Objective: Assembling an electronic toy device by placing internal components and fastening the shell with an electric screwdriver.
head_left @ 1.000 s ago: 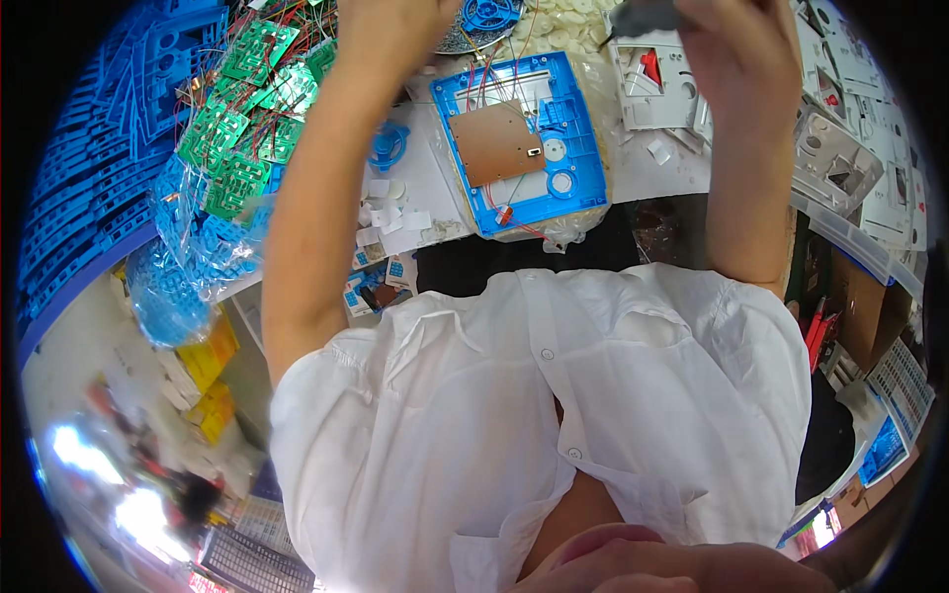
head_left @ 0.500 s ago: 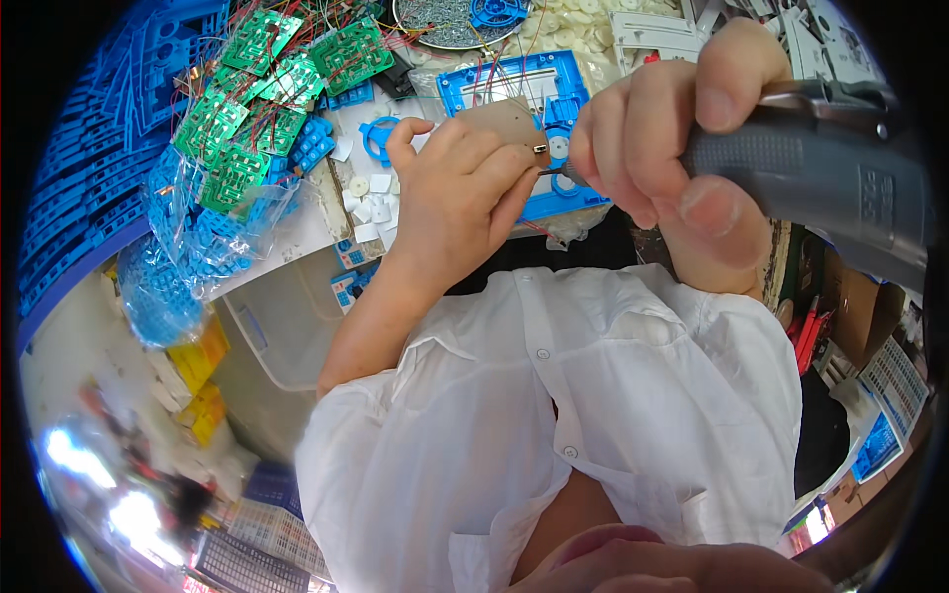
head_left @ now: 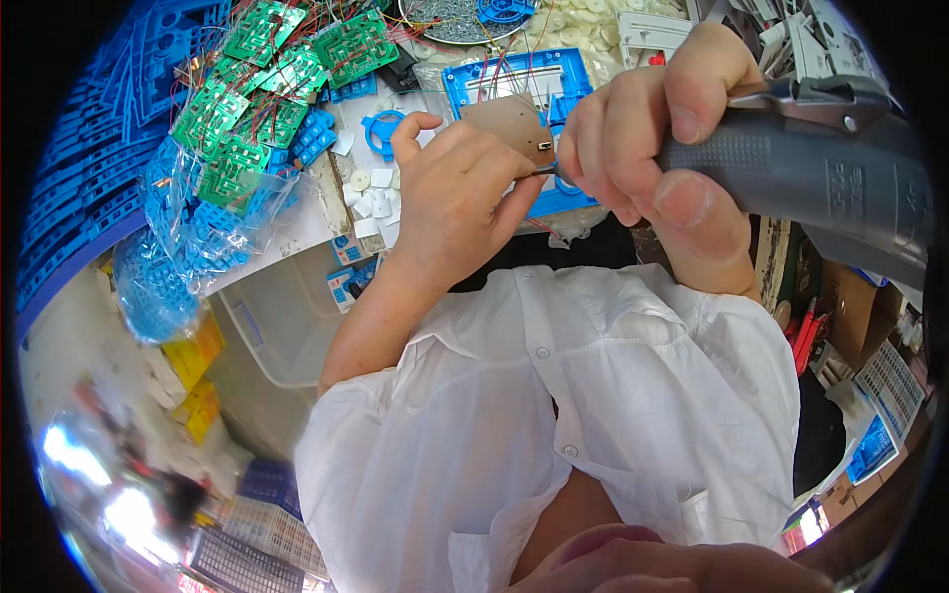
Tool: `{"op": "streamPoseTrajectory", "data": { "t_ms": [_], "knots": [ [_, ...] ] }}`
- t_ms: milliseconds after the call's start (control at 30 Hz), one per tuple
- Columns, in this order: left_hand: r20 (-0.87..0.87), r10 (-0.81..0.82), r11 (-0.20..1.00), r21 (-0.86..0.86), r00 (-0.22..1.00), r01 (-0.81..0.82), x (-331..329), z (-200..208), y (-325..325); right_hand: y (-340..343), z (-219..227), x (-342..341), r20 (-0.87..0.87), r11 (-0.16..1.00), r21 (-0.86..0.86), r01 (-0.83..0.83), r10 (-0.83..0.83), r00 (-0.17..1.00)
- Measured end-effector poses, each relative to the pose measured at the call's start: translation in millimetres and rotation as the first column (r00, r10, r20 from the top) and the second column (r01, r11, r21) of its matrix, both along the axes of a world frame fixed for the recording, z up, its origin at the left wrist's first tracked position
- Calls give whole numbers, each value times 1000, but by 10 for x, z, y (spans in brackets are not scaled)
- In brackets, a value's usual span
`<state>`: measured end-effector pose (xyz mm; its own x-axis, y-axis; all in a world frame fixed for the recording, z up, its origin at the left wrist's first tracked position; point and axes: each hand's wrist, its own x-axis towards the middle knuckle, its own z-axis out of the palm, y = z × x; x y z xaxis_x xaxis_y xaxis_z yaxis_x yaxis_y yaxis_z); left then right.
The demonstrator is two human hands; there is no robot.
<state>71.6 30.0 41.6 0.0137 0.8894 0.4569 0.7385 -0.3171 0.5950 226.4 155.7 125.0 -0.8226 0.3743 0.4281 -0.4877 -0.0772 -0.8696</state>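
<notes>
My right hand (head_left: 657, 138) is wrapped around a grey electric screwdriver (head_left: 791, 163), which lies nearly level with its thin bit (head_left: 547, 171) pointing left. At the bit's tip, the thumb and index finger of my left hand (head_left: 450, 188) are pinched together; whatever sits between them is hidden. Just beyond these fingertips is a brown circuit board (head_left: 509, 124) with a small metal-and-black part near its edge. It rests over a blue plastic housing (head_left: 568, 67), whose right side my right hand partly covers. Thin wires run across the housing.
Green circuit boards (head_left: 351, 51) with wires are heaped at the far left, beside bagged blue parts (head_left: 163, 282) and stacked blue housings (head_left: 69, 188). White caps (head_left: 381, 203) lie left of my left hand. A round tray of screws (head_left: 445, 20) and pale discs (head_left: 568, 28) are at the back.
My right hand and the electric screwdriver have shifted left, bringing the bit closer to my left fingertips. The housing and board appear slightly moved in the picture.
</notes>
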Motion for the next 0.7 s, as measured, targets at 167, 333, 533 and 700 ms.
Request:
{"op": "streamPoseTrajectory", "data": {
  "t_ms": [167, 333, 533, 700],
  "knots": [
    [-39, -11, 1000, -12, 999, 11, -23, 0, -46, -110, -153, 15, -12, 985, -119, 128, -130, 991],
    [-56, 166, 975, -139, 984, -173, -298, -174, -108, -122, -601, 10, -30, 973, -121, 199, -204, 979],
    [-180, 41, 996, -69, 983, -54, -172, -337, -149, -198, -772, -129, 3, 988, -33, 150, -149, 989],
    [-165, 71, 994, -65, 984, -82, -135, -381, -157, -168, -725, -134, 92, 975, 166, 149, -165, 982]
  ]
}}
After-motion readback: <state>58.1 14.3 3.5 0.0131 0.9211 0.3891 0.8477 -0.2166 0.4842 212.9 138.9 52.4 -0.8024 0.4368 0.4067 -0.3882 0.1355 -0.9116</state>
